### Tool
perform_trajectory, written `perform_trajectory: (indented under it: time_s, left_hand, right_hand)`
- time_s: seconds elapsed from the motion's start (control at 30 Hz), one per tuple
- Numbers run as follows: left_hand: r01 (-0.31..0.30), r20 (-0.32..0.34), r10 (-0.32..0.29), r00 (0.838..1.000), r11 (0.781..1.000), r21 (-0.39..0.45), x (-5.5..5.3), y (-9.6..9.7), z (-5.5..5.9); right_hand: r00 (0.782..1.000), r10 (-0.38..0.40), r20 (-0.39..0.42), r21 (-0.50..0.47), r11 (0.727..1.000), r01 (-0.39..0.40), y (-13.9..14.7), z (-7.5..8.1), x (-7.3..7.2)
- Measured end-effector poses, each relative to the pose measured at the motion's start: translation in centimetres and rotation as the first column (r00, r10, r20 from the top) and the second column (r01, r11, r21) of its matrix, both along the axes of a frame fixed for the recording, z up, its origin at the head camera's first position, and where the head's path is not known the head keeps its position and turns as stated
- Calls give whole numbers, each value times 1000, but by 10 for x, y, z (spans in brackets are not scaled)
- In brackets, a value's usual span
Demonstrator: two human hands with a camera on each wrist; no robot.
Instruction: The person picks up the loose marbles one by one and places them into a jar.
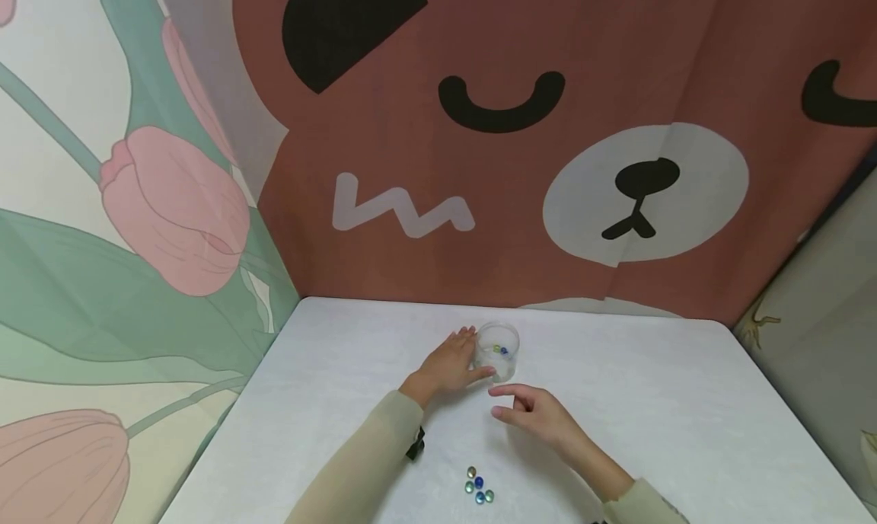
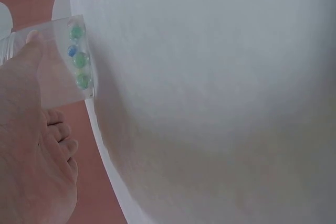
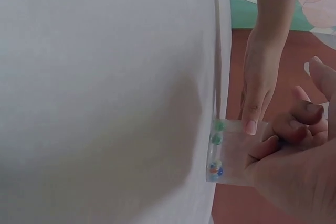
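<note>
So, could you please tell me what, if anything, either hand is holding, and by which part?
The left hand holds the clear cup by its outer side wall; the right hand visibly holds nothing.

The table has one curtain behind it and another along its left side. Toward the table's back edge stands the cup, with marbles lying on its bottom. The left hand is at the cup's left, its thumb across the front. The right hand hovers just before the cup, a little to the right. Nearer the person — between the two forearms — loose marbles lie in a cluster on the table.The table (image 1: 617, 379) has one curtain (image 1: 411, 273) behind it and another curtain (image 1: 174, 212) along its left side. Toward the table's back edge stands the cup (image 1: 509, 365), with marbles (image 2: 80, 60) lying on its bottom. The left hand (image 1: 451, 364) is at the cup's left, its thumb across the front. The right hand (image 1: 537, 415) is just before the cup, a little to the right. Nearer the person — between the two forearms — loose marbles (image 1: 479, 483) lie clustered on the table.
</note>
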State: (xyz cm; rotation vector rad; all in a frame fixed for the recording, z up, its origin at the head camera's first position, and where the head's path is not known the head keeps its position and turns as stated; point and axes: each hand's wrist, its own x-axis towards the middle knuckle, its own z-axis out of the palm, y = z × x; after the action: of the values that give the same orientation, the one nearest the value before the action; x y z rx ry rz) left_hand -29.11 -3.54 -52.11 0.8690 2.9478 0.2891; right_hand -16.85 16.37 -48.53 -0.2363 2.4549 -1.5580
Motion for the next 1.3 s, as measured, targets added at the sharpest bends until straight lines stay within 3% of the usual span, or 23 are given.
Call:
perform_trajectory:
  time_s: [0.43, 0.7, 1.03, 1.3]
  left_hand:
    - [-5, 14, 5, 1000, 1000, -1, 0, 0, 0]
    - [-3, 27, 3, 1000, 1000, 18, 0, -1, 1]
    - [-3, 23, 3, 1000, 1000, 1, -2, 0, -1]
    - [-3, 31, 3, 1000, 1000, 5, -1, 0, 0]
  right_hand:
    - [983, 182, -20, 21, 983, -182, 7, -12, 16]
    - [938, 343, -52, 87, 937, -338, 11, -21, 25]
    - [925, 378, -33, 125, 920, -371, 9, -27, 36]
    - [927, 375, -5, 165, 915, -369, 6, -32, 44]
